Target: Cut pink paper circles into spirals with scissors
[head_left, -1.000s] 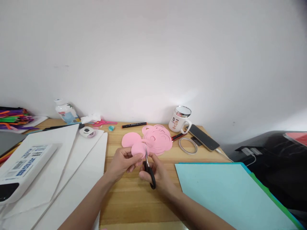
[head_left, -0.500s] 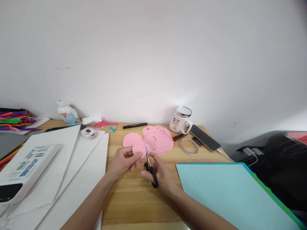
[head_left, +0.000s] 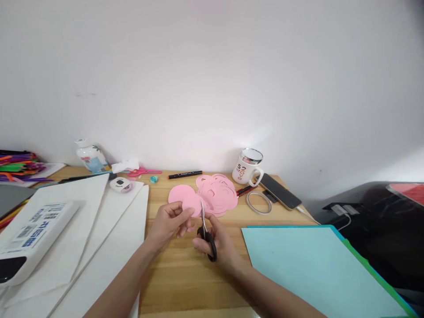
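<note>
Between its thumb and fingers my left hand pinches a small round piece of pink paper. My right hand is closed around the black handles of a pair of scissors. The blades point up and away, lying at the right edge of the held paper. Just behind it are a larger pink paper circle and a heap of pink paper offcuts with curved cut-outs. Whether the blades are biting into the paper is hard to tell.
A white mug stands at the back, near a tape roll and a phone. Light blue sheets lie on the right, white sheets on the left. Behind are a black marker, pink scissors and a bottle.
The whole view has shifted slightly. Both hands stay nearly in place with the pink paper and the scissors; the blades look a little closer together.
</note>
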### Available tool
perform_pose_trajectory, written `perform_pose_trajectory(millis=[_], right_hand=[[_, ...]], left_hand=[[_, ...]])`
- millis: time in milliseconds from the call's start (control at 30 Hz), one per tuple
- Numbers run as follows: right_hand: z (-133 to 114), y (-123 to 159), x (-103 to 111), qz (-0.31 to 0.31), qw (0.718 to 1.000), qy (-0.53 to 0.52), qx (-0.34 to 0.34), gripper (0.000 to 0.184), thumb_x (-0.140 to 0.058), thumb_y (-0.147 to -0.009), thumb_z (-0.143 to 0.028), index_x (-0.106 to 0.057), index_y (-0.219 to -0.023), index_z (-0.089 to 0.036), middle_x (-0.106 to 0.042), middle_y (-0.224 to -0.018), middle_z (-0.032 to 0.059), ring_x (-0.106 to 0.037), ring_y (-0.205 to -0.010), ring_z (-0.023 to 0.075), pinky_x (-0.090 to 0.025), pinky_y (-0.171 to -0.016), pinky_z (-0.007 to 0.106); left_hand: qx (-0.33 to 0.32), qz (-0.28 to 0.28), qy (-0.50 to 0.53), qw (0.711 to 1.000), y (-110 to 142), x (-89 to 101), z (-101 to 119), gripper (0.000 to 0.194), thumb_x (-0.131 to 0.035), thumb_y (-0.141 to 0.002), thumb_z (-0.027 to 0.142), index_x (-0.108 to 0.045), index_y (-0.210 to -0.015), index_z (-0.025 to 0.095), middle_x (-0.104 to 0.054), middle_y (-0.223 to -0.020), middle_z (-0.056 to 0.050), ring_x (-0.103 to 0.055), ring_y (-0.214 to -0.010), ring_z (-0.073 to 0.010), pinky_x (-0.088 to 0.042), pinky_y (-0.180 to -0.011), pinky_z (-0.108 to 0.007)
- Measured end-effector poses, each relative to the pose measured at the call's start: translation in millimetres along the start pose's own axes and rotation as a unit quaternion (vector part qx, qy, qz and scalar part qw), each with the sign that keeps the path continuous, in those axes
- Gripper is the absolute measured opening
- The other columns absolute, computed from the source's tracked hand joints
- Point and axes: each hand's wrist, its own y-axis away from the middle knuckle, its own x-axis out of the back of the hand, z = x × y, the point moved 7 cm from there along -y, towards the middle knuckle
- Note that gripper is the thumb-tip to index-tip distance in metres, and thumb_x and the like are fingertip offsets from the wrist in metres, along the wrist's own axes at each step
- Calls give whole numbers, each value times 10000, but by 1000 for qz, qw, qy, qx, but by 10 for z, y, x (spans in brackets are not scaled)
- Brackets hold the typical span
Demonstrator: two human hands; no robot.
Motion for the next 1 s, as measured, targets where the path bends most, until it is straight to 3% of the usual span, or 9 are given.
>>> perform_pose_trajectory(millis=[200,400,733,1000], right_hand=[[28,-5,-5,-7,1000,5,-2,574,-728,-618,-383,-368,-1030,-212,-449,-502,-117,-387,-393,72,-300,-393,179],[-37,-32,27,-11,998,-30,46,639,-777,-591,-335,-375,-1077,-230,-522,-648,-60,-468,-563,111,-356,-502,214],[-14,-34,50,-2,1000,-14,22,618,-761,-592,-391,-396,-1064,-229,-497,-612,-73,-398,-484,86,-315,-452,200],[-10,-24,38,8,1000,-6,6,598,-740,-594,-417,-384,-1037,-231,-476,-564,-96,-432,-420,82,-342,-410,192]], left_hand=[[-6,11,-37,999,6,5,-6,266,-701,-682,315,-540,-563,140,-517,-458,56,-358,-323,-25,-258,-333,-155],[6,-12,-65,998,21,-14,12,206,-679,-691,336,-632,-672,136,-486,-452,61,-298,-339,-23,-215,-341,-161],[2,11,-56,998,29,-20,73,268,-694,-657,386,-590,-621,142,-467,-417,66,-308,-331,-32,-215,-337,-168],[2,32,-47,998,25,19,71,376,-709,-646,388,-442,-507,163,-418,-399,83,-298,-326,-27,-197,-344,-169]])
